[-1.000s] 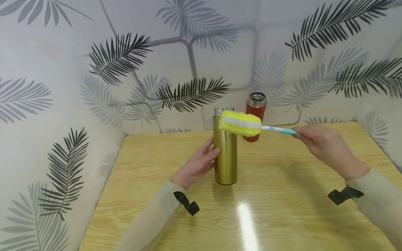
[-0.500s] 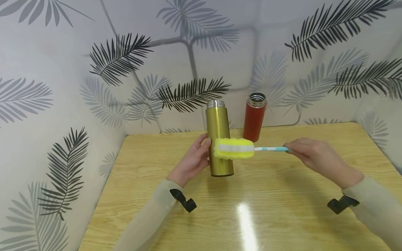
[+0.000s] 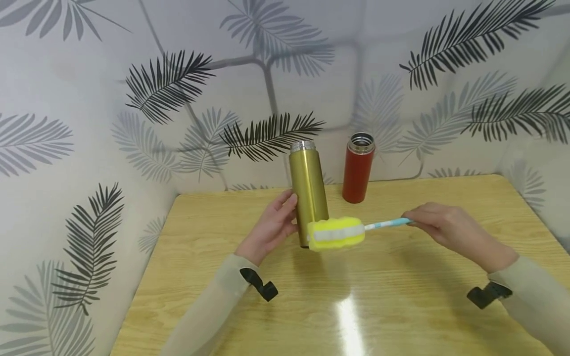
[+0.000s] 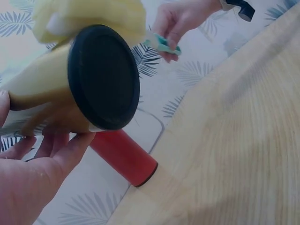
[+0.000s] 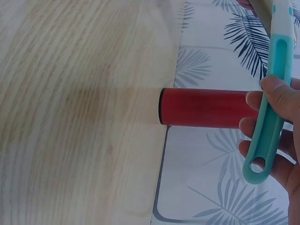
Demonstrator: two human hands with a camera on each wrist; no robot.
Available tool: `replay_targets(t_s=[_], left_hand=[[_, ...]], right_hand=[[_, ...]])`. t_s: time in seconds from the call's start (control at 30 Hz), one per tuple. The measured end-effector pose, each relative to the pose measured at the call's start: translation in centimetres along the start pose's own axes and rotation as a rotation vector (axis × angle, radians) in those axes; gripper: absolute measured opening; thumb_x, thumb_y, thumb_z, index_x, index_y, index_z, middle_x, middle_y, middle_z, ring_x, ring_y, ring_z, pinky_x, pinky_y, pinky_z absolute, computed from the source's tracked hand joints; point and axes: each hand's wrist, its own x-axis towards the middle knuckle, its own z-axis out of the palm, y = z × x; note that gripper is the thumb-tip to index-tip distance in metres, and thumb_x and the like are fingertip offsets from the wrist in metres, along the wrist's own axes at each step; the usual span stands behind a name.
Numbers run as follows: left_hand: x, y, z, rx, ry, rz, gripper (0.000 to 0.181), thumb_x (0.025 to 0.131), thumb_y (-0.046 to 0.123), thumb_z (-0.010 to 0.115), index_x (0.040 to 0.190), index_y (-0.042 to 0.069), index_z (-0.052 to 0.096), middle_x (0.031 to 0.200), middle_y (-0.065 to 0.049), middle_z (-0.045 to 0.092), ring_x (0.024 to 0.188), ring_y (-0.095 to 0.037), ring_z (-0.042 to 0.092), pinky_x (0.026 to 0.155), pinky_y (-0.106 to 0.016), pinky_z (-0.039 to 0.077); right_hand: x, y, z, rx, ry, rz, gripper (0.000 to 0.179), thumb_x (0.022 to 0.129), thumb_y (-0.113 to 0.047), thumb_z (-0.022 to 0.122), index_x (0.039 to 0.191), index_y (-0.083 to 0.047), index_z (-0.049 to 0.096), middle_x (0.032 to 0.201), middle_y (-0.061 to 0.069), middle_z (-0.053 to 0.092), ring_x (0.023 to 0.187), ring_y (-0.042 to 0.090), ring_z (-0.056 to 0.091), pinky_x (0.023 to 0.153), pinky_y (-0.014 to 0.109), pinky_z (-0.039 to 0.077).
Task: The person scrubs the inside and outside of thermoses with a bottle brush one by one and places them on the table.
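My left hand [image 3: 272, 226] grips a gold thermos bottle [image 3: 308, 180] round its side. Its steel mouth has no lid, and it leans slightly left. The black base [image 4: 105, 77] faces the left wrist camera, raised off the table. In my right hand [image 3: 454, 231] is a bottle brush with a yellow and white sponge head [image 3: 338, 233], held by its turquoise handle [image 5: 271, 112] between thumb and fingers. The sponge lies level in front of the gold bottle's lower part and overlaps it in the head view.
A lidless red thermos bottle [image 3: 357, 170] stands upright at the table's back edge, right of the gold one. Behind the wooden table [image 3: 213, 232] rises a wall [image 3: 249, 89] with a leaf pattern. Both wrists wear black straps.
The gold bottle has been lifted, shifted left and tilted. The brush has moved down from the bottle's mouth to its lower part. The red bottle has stayed put.
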Motion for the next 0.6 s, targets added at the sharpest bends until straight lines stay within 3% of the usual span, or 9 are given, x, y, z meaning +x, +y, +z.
replay_targets(t_s=[0.2, 0.3, 0.37, 0.5, 0.6], left_hand=[[-0.3, -0.6, 0.3, -0.040, -0.030, -0.027, 0.027, 0.114, 0.019, 0.041, 0.140, 0.023, 0.047, 0.100, 0.003, 0.068, 0.092, -0.012, 0.064, 0.076, -0.033, 0.055], [-0.4, -0.9, 0.5, -0.051, -0.079, -0.036, 0.024, 0.113, 0.019, 0.044, 0.135, 0.026, 0.050, 0.098, 0.003, 0.068, 0.091, -0.011, 0.063, 0.076, -0.032, 0.054], [-0.5, -1.0, 0.5, -0.063, -0.114, -0.037, 0.024, 0.110, 0.025, 0.053, 0.134, 0.026, 0.051, 0.099, 0.002, 0.067, 0.092, -0.012, 0.062, 0.077, -0.032, 0.052], [-0.6, -1.1, 0.3, -0.051, -0.158, -0.045, 0.061, 0.091, 0.044, 0.079, 0.138, 0.021, 0.049, 0.105, 0.001, 0.067, 0.095, -0.014, 0.062, 0.080, -0.032, 0.051], [-0.5, -1.1, 0.4, 0.009, -0.156, -0.061, 0.093, 0.074, 0.053, 0.089, 0.145, 0.015, 0.043, 0.113, -0.001, 0.067, 0.102, -0.015, 0.064, 0.087, -0.034, 0.053]], right_hand=[[0.2, 0.5, -0.6, -0.027, 0.052, 0.036, 0.063, 0.110, -0.051, 0.036, 0.106, -0.005, 0.079, 0.093, 0.002, 0.076, 0.079, 0.021, 0.071, 0.065, 0.034, 0.056], [0.7, 0.8, -1.1, -0.043, 0.070, 0.063, 0.064, 0.110, -0.052, 0.037, 0.106, -0.004, 0.079, 0.092, 0.004, 0.076, 0.079, 0.023, 0.072, 0.066, 0.037, 0.056], [1.0, 0.9, -1.3, -0.060, 0.078, 0.079, 0.065, 0.109, -0.052, 0.037, 0.105, -0.003, 0.079, 0.091, 0.005, 0.077, 0.079, 0.023, 0.072, 0.065, 0.039, 0.056], [1.6, 0.9, -1.8, -0.078, 0.073, 0.089, 0.066, 0.110, -0.052, 0.036, 0.105, -0.002, 0.078, 0.090, 0.007, 0.076, 0.077, 0.023, 0.072, 0.064, 0.041, 0.056], [2.1, 0.9, -2.0, -0.083, 0.077, 0.091, 0.066, 0.110, -0.051, 0.036, 0.106, -0.001, 0.078, 0.090, 0.009, 0.076, 0.075, 0.026, 0.072, 0.063, 0.044, 0.057]])
